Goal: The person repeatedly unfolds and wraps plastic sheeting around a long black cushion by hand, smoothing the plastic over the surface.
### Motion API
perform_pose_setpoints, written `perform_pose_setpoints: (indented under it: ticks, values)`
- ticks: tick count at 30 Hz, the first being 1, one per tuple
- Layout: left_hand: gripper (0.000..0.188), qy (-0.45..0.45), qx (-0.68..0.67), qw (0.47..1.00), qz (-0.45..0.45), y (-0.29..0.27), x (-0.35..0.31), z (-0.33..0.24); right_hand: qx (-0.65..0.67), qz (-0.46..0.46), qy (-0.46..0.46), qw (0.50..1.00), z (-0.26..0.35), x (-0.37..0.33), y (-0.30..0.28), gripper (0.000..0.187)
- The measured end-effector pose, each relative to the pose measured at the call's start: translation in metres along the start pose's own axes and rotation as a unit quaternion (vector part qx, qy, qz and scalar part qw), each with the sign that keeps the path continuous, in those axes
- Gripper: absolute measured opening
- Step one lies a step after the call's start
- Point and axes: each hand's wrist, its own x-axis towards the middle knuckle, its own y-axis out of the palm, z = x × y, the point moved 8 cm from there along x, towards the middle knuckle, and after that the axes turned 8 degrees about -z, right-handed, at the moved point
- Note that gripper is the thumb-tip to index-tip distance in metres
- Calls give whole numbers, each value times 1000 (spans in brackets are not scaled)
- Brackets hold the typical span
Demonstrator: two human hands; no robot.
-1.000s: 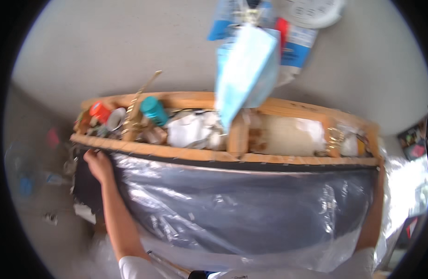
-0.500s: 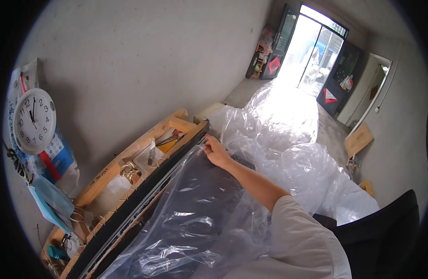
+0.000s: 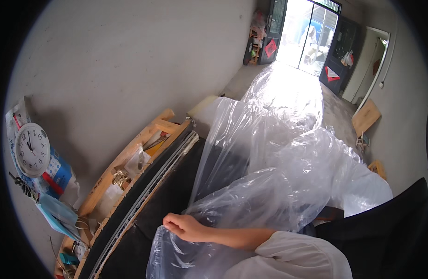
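Note:
My right hand is closed in a pinch on the edge of a large clear plastic sheet. The bare forearm reaches in from the right, out of a white short sleeve. Below the hand the sheet hangs in wrinkled folds, and farther off it spreads in a big crumpled heap toward the doorway. Left of the hand lies a black flat surface, uncovered there, beside a stack of thin sheets or boards seen along their edges. My left hand is out of view.
A wooden rack holding small items runs along the left wall, near a round clock and a hanging blue face mask. A black chair back stands at right. Glass doors are at the far end; a wooden board leans at right.
My right hand has moved nearer and to the left, drawing the plastic sheet's edge back from the rack's far end. More of the black surface now shows. The view has shifted slightly.

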Motion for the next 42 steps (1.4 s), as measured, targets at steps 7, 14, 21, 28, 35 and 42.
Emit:
perform_pose_setpoints:
  ticks: [7,14,21,28,35,42]
  values:
    - [6,-1,-292,924,249,240,-107,-267,-40,10,-100,994,10,3,-3,6]
    - [9,-174,-278,837,438,138,-101,-53,-648,36,-137,749,-22,17,-174,43]
    - [12,11,188,981,-48,-3,-7,22,-659,-65,-65,747,-36,57,-116,40]
    - [13,-77,115,983,-118,32,-21,15,-62,338,-431,834,128,-87,112,16]
    - [9,-107,42,984,-135,25,-26,18,-187,158,-400,883,138,-45,148,14]
    - [10,-63,65,991,-103,22,-31,29,71,582,266,765,86,-84,99,34]
